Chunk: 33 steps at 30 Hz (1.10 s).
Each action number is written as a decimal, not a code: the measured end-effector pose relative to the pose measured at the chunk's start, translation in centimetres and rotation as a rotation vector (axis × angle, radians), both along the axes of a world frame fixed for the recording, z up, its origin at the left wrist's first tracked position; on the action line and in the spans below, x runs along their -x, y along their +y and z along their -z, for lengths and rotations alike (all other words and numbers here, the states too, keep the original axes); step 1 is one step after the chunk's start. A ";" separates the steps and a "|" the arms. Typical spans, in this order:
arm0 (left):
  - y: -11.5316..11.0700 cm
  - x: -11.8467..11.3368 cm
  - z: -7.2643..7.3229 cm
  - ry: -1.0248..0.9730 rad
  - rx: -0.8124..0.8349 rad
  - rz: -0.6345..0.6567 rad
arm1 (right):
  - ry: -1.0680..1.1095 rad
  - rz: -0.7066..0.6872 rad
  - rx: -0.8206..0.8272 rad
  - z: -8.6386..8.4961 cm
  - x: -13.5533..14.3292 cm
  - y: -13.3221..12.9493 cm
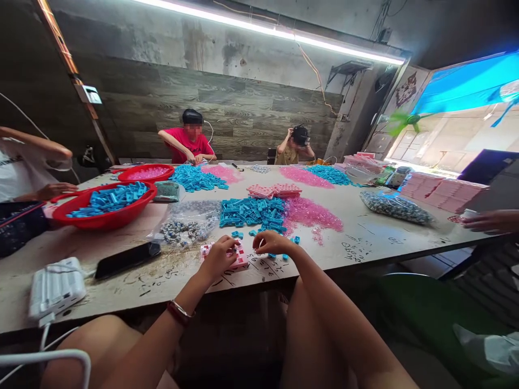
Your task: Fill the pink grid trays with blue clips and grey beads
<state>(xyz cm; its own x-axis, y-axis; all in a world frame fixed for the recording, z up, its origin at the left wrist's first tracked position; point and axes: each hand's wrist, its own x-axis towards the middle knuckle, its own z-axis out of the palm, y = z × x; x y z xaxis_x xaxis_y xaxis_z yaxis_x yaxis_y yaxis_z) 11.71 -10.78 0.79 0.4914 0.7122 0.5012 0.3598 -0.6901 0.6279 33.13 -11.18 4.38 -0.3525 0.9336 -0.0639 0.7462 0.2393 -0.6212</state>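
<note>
Here, pink tray [242,261] under left hand [224,255], touching grip.

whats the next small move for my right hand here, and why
Probably lower the right hand to one of the small blue pieces: they lie scattered close by, while the left hand is already at the pink patterned panel.

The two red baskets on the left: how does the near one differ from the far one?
The near basket holds long blue pieces; the far basket holds small pink bits.
The near basket's load is heaped above its rim, while the far basket's load looks flatter.
The near basket looks larger in this view, though being closer may explain some of that.
Both are red, wide and open-topped.
</note>
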 end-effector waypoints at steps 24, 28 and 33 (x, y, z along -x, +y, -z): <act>-0.8 0.2 -0.7 0.301 -0.172 -0.133 | -0.003 -0.017 -0.030 0.3 -0.1 0.1; -0.6 -0.1 -0.3 0.235 -0.095 -0.210 | -0.002 -0.012 -0.025 0.3 -0.1 0.0; -0.3 -0.3 0.1 0.166 -0.011 -0.268 | -0.009 0.001 -0.024 0.0 0.1 -0.2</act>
